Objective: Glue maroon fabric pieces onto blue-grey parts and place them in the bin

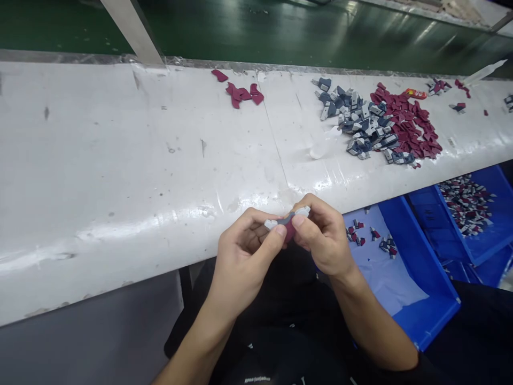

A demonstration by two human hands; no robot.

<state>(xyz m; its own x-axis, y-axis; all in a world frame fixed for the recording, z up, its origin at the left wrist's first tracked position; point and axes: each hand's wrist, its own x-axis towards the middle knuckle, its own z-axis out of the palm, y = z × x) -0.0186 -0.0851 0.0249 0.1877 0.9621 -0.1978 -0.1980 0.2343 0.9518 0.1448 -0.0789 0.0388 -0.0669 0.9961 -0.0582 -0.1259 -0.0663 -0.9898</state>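
Note:
Between my two hands is a small plastic part (287, 220), dark grey with light grey ends and a maroon piece against its lower side. My left hand (250, 251) pinches its left end, the thumb pressing on the maroon piece. At the other end, the thumb and fingers of my right hand (323, 235) grip it near the light grey tip. Both hands are just off the table's front edge, and my fingers hide the part's underside. Beyond them lies a heap of grey plastic parts (360, 120), touching a heap of maroon pieces (417, 125).
Several loose maroon pieces (240, 95) lie at the back of the white table (120, 160). A clear plastic object (324, 143) is beside the grey heap. An orange wrapper (416, 94) lies behind. Right of my lap, a blue bin (425, 278) and another blue bin (476, 251) hold assembled parts.

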